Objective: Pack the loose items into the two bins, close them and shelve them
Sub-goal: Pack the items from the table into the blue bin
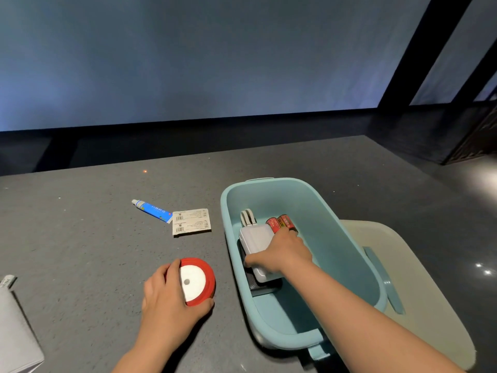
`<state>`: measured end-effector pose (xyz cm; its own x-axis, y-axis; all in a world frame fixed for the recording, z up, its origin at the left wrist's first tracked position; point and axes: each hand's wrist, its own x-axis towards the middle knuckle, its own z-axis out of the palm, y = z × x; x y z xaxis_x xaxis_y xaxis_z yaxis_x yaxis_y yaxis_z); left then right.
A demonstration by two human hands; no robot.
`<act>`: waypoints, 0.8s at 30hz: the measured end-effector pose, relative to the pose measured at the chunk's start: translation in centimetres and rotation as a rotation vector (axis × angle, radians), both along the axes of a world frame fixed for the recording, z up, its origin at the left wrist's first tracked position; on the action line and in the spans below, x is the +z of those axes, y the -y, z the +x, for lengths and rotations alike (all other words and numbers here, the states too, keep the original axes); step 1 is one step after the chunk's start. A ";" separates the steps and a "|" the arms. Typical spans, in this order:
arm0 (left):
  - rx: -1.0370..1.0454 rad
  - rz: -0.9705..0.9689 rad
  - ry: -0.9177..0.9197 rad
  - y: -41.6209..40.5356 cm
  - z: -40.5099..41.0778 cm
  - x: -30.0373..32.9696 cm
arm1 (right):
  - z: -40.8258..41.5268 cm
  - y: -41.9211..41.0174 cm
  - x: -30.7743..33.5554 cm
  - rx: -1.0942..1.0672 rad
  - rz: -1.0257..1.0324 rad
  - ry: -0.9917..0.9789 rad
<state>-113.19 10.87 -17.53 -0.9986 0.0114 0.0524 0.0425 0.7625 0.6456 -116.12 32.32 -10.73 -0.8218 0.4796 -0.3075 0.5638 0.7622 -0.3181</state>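
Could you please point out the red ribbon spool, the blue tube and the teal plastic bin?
red ribbon spool (194, 281): head view, white face.
blue tube (154, 210): head view, mid-body.
teal plastic bin (330, 227): head view, bare inner wall.

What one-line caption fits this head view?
Right hand places a white charger in the teal bin while left hand grips a red ribbon spool.

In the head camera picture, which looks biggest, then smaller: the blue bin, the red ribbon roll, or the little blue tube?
1. Blue bin
2. Red ribbon roll, though it lies nearer the camera
3. Blue tube
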 end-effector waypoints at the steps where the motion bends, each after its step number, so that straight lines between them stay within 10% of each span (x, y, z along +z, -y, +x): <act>1: 0.002 0.003 -0.001 0.0 0.0 0.0 | 0.0 0.1 -0.1 0.013 0.006 0.016; 24: 0.083 0.106 -0.026 -0.1 -0.1 0.5 | 0.6 -0.6 0.7 0.118 -0.137 0.043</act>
<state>-113.25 10.94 -17.02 -0.9942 -0.0782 0.0744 -0.0004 0.6919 0.7220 -115.48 32.94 -10.04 -0.8548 0.3316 -0.3992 0.4881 0.7751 -0.4013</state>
